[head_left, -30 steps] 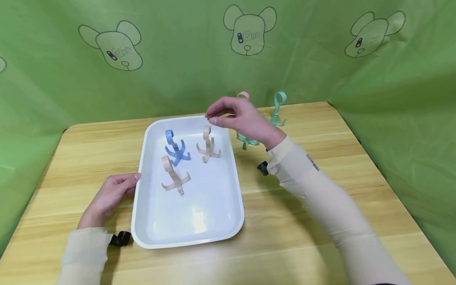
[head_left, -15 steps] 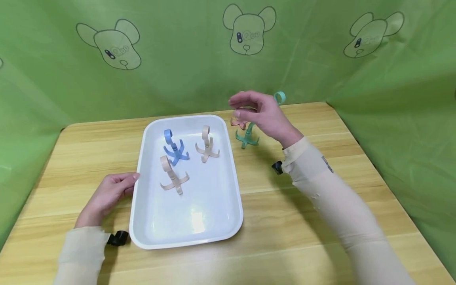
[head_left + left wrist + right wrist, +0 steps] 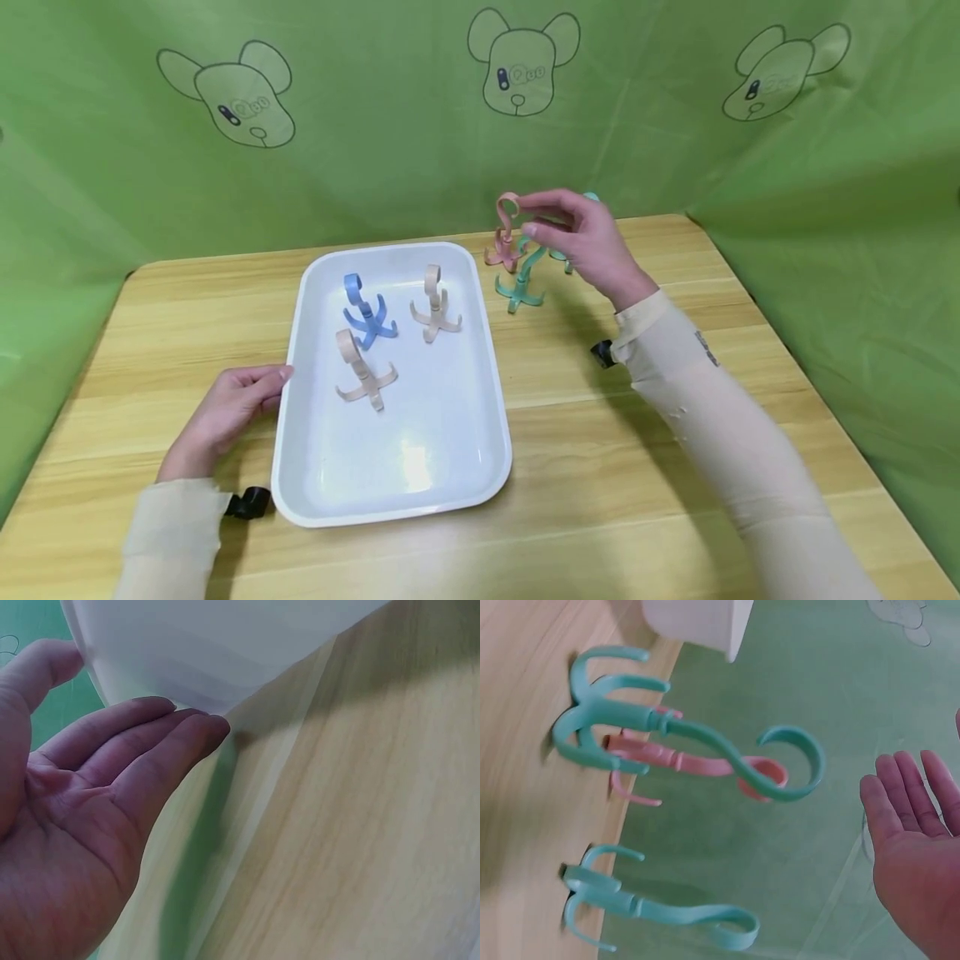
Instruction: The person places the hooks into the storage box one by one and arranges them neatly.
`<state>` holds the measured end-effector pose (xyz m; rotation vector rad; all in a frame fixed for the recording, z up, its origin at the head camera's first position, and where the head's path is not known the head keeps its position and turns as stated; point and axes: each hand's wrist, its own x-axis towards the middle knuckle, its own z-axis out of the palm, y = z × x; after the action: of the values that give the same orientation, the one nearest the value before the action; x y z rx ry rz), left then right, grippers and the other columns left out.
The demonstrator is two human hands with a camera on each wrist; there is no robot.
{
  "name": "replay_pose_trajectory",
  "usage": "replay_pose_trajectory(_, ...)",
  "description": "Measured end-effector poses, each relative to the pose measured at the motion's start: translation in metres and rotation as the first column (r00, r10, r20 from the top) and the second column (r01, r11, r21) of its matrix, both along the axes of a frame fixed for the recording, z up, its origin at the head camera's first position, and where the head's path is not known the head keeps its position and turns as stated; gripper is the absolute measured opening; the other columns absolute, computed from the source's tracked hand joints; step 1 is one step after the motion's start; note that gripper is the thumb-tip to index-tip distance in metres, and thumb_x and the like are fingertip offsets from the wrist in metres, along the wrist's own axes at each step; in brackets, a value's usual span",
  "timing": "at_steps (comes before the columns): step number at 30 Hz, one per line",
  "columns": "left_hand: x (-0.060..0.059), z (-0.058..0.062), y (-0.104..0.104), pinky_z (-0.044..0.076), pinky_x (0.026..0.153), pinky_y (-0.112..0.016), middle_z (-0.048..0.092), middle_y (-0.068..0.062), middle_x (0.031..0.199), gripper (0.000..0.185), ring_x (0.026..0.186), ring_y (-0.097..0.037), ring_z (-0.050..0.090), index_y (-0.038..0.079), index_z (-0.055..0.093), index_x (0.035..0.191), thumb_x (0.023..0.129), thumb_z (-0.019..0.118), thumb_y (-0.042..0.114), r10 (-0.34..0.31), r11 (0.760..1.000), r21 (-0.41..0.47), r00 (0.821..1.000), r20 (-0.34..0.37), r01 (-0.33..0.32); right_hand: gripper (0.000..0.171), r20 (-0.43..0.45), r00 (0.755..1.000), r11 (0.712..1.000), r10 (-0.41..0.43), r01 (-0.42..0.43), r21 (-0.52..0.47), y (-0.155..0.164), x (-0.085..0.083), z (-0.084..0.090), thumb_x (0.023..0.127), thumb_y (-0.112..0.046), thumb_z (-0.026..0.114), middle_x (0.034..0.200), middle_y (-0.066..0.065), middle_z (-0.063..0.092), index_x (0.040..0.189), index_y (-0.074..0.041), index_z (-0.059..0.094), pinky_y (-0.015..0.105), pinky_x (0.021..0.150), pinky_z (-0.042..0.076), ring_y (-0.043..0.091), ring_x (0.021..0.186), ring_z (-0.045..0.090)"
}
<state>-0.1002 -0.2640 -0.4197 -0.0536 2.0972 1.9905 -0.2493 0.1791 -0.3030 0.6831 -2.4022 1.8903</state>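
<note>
My left hand (image 3: 225, 412) touches the left side of a white tray (image 3: 491, 400), its thumb at the rim. In the left wrist view, the nearly straight fingers (image 3: 154, 754) meet the tray's outer wall. My right hand (image 3: 588, 242), holding nothing, hovers at the back right with thumb and fingers spread apart. Below its fingertips stands a green rotating hook hanger (image 3: 519, 292), upright on several prongs. Just behind is a pink hanger (image 3: 506, 242). A second green hanger (image 3: 604, 896) is mostly hidden behind the right hand in the head view.
In the tray stand a blue hanger (image 3: 369, 321), a beige one (image 3: 435, 312) and another beige one (image 3: 367, 379). The wooden table (image 3: 615, 483) ends at the back against a green curtain (image 3: 390, 167) printed with bear heads.
My right hand has moved away from above the tray, rightward to the hangers on the table, uncovering the pink one. The left hand stays at the tray's side.
</note>
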Motion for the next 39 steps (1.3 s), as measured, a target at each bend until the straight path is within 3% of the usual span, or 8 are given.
replay_pose_trajectory(16,0.001,0.001,0.001,0.055,0.085,-0.026,0.068,-0.010,0.113,0.043,0.098,-0.009,0.066,-0.023,0.051,0.121,0.103,0.055,0.016,-0.010,1.000,-0.025,1.000,-0.025,0.009,0.041,0.064,0.994,0.993,-0.086,0.081,0.084,0.018,-0.010,-0.023,0.094,-0.016,0.070,0.130,0.014,0.059,0.130,-0.001,0.059,0.029,0.095,0.050,0.026,0.119,0.056)
replay_pose_trajectory(25,-0.001,0.002,0.000,0.055,0.085,-0.026,0.069,-0.006,0.112,0.044,0.098,-0.010,0.067,-0.021,0.053,0.120,0.103,0.055,0.020,-0.017,0.998,-0.053,1.000,-0.020,0.016,0.045,0.113,0.988,0.987,-0.105,0.090,0.131,0.021,-0.012,-0.031,0.095,-0.018,0.069,0.134,0.013,0.057,0.135,-0.002,0.056,0.030,0.097,0.049,0.025,0.120,0.055)
replay_pose_trajectory(30,-0.002,0.004,0.000,0.055,0.085,-0.027,0.070,-0.006,0.110,0.047,0.097,-0.011,0.067,-0.020,0.054,0.121,0.103,0.056,0.023,-0.025,0.998,-0.064,1.000,-0.020,0.023,0.047,0.123,0.985,0.982,-0.121,0.101,0.158,0.022,-0.015,-0.036,0.095,-0.019,0.068,0.138,0.012,0.056,0.138,-0.005,0.055,0.028,0.089,0.052,0.023,0.121,0.056)
replay_pose_trajectory(35,-0.001,0.002,0.000,0.056,0.085,-0.027,0.070,-0.005,0.109,0.047,0.097,-0.011,0.067,-0.021,0.054,0.121,0.103,0.056,0.022,-0.017,0.998,-0.058,1.000,-0.012,0.017,0.045,0.147,0.982,0.983,-0.119,0.096,0.155,0.021,-0.018,-0.044,0.095,-0.017,0.068,0.133,0.013,0.059,0.137,-0.004,0.056,0.028,0.093,0.051,0.021,0.117,0.059)
replay_pose_trajectory(39,-0.001,0.000,-0.001,0.056,0.084,-0.027,0.070,-0.002,0.108,0.045,0.097,-0.011,0.067,-0.020,0.056,0.120,0.102,0.057,0.022,-0.012,0.999,-0.048,1.000,-0.009,0.012,0.040,0.158,0.980,0.982,-0.124,0.098,0.162,0.020,-0.019,-0.048,0.095,-0.016,0.067,0.126,0.016,0.062,0.132,-0.003,0.058,0.030,0.089,0.052,0.021,0.111,0.061)
